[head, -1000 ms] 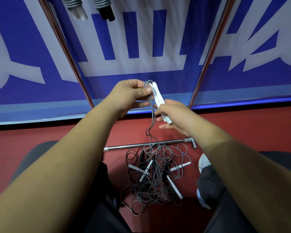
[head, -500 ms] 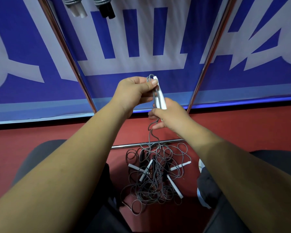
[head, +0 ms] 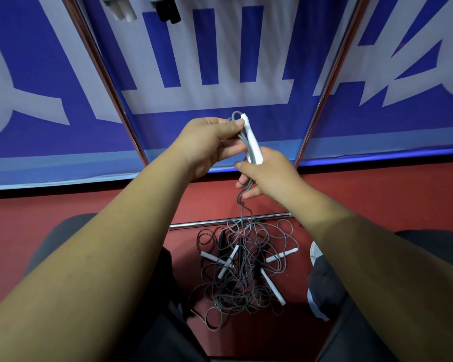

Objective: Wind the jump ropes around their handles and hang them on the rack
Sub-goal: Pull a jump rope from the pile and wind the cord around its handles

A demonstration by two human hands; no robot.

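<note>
Handles (head: 252, 142) higher, above right hand (head: 271, 177)

A single view — a wide-angle camera worn on the person's head, facing forward and steeply down. Both forearms enter from the near corners, close under the lens, and meet at the left hand (head: 207, 145) and right hand (head: 270, 173) mid-frame. Beyond are the red floor (head: 377, 194) and, farthest, the blue banner (head: 429, 131).

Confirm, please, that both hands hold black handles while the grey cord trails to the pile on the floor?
Not quite: the head view shows the handles in the left hand and right hand are white, not black; the rest is right.
</note>
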